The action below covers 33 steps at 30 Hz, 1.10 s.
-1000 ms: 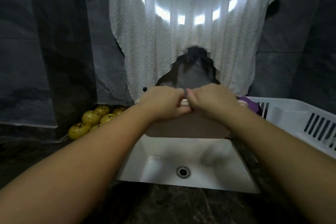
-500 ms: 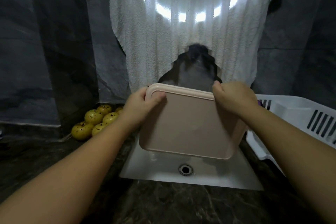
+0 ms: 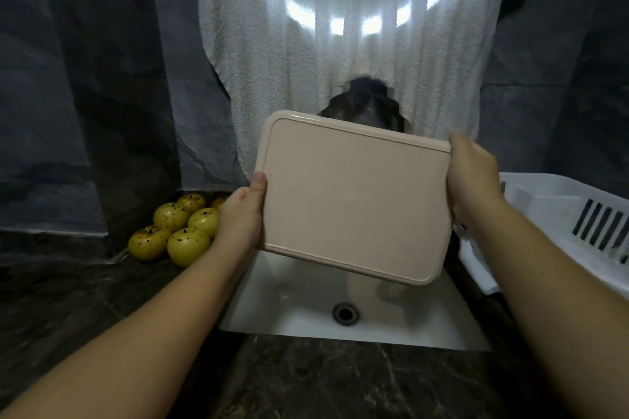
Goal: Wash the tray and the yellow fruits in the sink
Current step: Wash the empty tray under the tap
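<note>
Both hands hold pink plastic tray point(image 3: 354, 196) up over white sink point(image 3: 292, 303).
L hand point(image 3: 240, 219) grips left edge w/ thumb on front; R hand point(image 3: 474, 180) grips right edge.

The tray point(image 3: 354, 194) is pale pink; the fruits point(image 3: 177, 231) yellow with dark specks; sink point(image 3: 296, 309), towel point(image 3: 340, 54) and basket point(image 3: 558, 214) white; bench point(image 3: 323, 381) dark marbled.

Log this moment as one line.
left hand + right hand: grip pink tray | above sink | yellow fruits: on counter
</note>
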{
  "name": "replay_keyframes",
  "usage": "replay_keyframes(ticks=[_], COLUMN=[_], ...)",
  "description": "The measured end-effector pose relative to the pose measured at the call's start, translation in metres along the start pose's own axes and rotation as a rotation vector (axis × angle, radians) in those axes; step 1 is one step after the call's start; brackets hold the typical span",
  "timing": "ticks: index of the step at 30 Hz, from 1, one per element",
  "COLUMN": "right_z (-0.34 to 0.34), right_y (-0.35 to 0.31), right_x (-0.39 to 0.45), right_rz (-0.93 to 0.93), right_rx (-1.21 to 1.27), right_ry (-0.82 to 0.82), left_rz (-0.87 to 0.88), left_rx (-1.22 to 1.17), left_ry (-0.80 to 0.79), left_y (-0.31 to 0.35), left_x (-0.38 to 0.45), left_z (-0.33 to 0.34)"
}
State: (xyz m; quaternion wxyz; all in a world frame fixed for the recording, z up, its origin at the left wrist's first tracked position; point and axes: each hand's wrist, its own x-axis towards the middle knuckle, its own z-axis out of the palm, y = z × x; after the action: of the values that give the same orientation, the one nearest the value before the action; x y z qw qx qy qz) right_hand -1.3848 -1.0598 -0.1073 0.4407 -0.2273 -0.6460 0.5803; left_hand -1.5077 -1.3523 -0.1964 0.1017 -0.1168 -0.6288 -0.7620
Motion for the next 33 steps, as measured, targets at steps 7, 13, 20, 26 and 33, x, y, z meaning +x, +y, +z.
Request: replay_keyframes(ticks=[7, 13, 20, 26, 33], right_z=[0.018, 0.016, 0.027, 0.028, 0.057], right_y=[0.069, 0.093, 0.087, 0.092, 0.072], right_x=[-0.037, -0.050, -0.046, -0.051, -0.069], right_rz=[0.275, 0.294, 0.275, 0.307, 0.245], right_rx=[0.113, 0.236, 0.267, 0.298, 0.343], right_ry=[0.009, 0.009, 0.074, 0.144, 0.117], left_rz=[-0.027, -0.052, -0.169, -0.266, -0.366], left_rx=[-0.019, -0.110, -0.629, -0.835, -0.787], left_ry=[0.108, 0.145, 0.242, 0.100, -0.034], left_y=[-0.003, -0.003, 0.008, 0.015, 0.008], left_x=[-0.008, -0.011, -0.017, -0.036, -0.068], left_z=[0.003, 0.003, 0.034, 0.062, 0.103])
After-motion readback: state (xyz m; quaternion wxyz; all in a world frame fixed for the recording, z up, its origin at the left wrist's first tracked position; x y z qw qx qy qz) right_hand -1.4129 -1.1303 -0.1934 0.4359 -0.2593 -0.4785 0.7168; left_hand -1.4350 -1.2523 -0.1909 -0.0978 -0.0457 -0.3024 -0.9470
